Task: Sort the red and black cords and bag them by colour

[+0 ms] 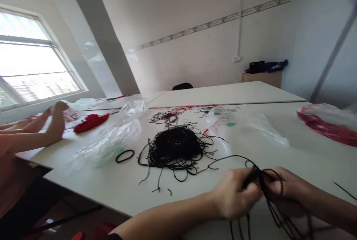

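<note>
Black cords point(272, 210) run through both of my hands at the lower right, and their loose ends hang below. My left hand point(237, 193) is closed around the bundle, thumb and fingers pressed together. Close beside it, my right hand point(281, 186) also grips the cords; its fingers are partly hidden behind them. One thin strand trails from my hands across the table toward a big tangled heap of black cords point(175, 145). A small black cord ring point(125, 156) lies to the left of the heap.
Clear plastic bags point(111, 139) lie left of the heap, another bag point(269, 130) to its right. Red cords point(92, 122) sit near a co-worker's arms point(41, 132). A bag of red cord point(331, 125) rests at the far right. The table's front edge point(92, 193) slants at lower left.
</note>
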### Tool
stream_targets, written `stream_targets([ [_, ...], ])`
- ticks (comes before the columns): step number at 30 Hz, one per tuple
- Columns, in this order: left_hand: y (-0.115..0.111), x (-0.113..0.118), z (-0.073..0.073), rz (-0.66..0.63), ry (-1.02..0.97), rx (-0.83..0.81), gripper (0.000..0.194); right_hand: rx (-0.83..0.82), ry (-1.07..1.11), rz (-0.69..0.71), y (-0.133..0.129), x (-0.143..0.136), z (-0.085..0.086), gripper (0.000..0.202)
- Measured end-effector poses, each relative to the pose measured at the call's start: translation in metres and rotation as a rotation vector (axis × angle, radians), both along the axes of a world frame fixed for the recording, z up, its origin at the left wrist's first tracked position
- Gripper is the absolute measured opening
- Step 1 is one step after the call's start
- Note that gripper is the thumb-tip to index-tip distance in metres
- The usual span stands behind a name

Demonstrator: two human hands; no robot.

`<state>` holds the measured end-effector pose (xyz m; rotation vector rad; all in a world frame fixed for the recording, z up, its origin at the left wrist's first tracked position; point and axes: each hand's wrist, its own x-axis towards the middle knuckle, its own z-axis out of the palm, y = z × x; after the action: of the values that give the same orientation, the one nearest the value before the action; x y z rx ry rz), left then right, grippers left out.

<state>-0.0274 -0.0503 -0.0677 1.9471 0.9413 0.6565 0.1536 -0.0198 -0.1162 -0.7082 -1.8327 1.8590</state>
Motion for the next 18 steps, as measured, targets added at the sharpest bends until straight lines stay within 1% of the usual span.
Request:
stream_targets([
  [3,0.006,0.000,0.002,-0.038,-0.065,-0.039,0.014,-0.138,0.088,-0.007,-0.003,0.003,0.022,0.024],
  [6,0.011,0.002,0.004,-0.059,-0.127,-0.072,0.016,-0.184,0.145,-0.004,-0.003,0.003,0.034,0.016],
  [9,0.013,0.003,0.004,-0.046,-0.205,-0.126,0.017,-0.216,0.206,0.006,-0.002,0.004,0.036,0.009],
  [12,0.013,0.004,0.005,-0.062,-0.256,-0.193,0.017,-0.242,0.234,0.024,-0.002,0.006,0.037,0.006],
  [13,0.012,0.004,0.005,-0.073,-0.274,-0.214,0.018,-0.240,0.236,0.040,-0.003,0.006,0.038,0.007],
  [15,0.011,0.004,0.006,-0.100,-0.317,-0.238,0.019,-0.220,0.233,0.081,-0.004,0.007,0.041,0.014],
  [17,0.010,0.005,0.008,-0.131,-0.327,-0.214,0.021,-0.206,0.220,0.117,-0.006,0.008,0.043,0.019],
  [18,0.009,0.004,0.009,-0.139,-0.310,-0.185,0.022,-0.206,0.221,0.125,-0.006,0.008,0.043,0.018],
])
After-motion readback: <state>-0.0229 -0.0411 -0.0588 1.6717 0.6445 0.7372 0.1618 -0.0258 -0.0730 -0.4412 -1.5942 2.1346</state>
